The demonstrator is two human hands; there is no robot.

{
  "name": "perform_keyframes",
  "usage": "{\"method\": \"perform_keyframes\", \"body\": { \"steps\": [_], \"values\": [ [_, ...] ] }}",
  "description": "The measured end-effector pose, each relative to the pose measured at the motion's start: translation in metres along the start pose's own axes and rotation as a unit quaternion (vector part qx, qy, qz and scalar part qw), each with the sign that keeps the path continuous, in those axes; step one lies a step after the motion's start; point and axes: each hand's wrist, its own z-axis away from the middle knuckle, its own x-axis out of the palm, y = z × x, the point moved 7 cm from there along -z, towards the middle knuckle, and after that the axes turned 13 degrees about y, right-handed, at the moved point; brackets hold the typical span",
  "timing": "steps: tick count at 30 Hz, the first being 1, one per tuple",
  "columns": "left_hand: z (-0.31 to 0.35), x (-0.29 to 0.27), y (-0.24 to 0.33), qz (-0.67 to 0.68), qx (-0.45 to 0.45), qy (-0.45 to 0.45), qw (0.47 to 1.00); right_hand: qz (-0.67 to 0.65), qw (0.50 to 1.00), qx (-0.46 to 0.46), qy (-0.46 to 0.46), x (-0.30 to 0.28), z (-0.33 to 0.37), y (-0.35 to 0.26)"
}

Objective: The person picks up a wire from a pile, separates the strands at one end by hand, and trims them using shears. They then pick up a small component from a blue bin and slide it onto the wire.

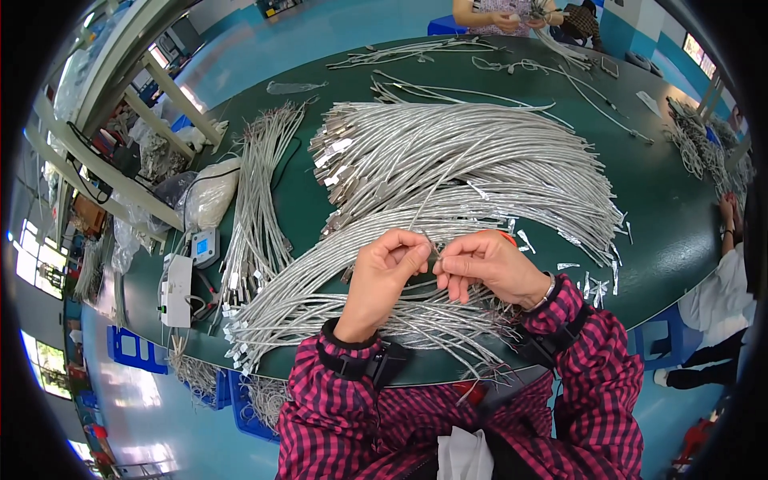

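Over the middle of the green table, my left hand [386, 274] and my right hand [494, 268] meet with thumbs and forefingers pinched on the thin end of a cable [432, 238]. The fine detail between my fingertips is too small to make out. A small orange piece [506, 238] shows at my right hand. Beneath and in front of my hands lies a bundle of silvery braided cables [320, 268]. Just beyond it a large pile of similar cables [480, 148] has metal connectors [340, 160] at its left end.
Another cable bundle [264, 172] lies at left, near a small device with a blue screen [205, 246], a white box [176, 294] and a red-handled tool [211, 298]. Foil scraps [596, 290] lie at right. Two co-workers' hands [504, 22] [728, 210] show at the table's edges.
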Motion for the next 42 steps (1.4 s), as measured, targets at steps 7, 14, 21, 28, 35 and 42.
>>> {"method": "perform_keyframes", "body": {
  "steps": [7, 14, 21, 28, 35, 42],
  "values": [
    [0.013, 0.013, 0.032, 0.077, 0.005, -0.091, 0.993, 0.033, 0.999, 0.007, -0.01, 0.014, 0.006, -0.013],
    [0.026, 0.019, 0.034, 0.016, -0.004, -0.229, 0.973, 0.109, 0.994, 0.007, -0.027, 0.03, 0.02, -0.018],
    [0.039, 0.005, 0.048, -0.114, 0.15, -0.153, 0.97, 0.117, 0.993, 0.004, -0.001, 0.038, 0.033, -0.015],
    [0.076, -0.004, 0.057, -0.139, 0.194, 0.002, 0.971, 0.087, 0.995, -0.046, -0.001, 0.059, 0.051, -0.015],
    [0.108, -0.008, 0.046, -0.281, 0.401, 0.132, 0.862, 0.066, 0.977, -0.105, 0.174, 0.064, 0.073, -0.011],
    [0.109, -0.05, 0.043, -0.114, 0.267, 0.127, 0.949, 0.142, 0.968, -0.122, 0.17, 0.075, 0.073, -0.002]
  ]
}}
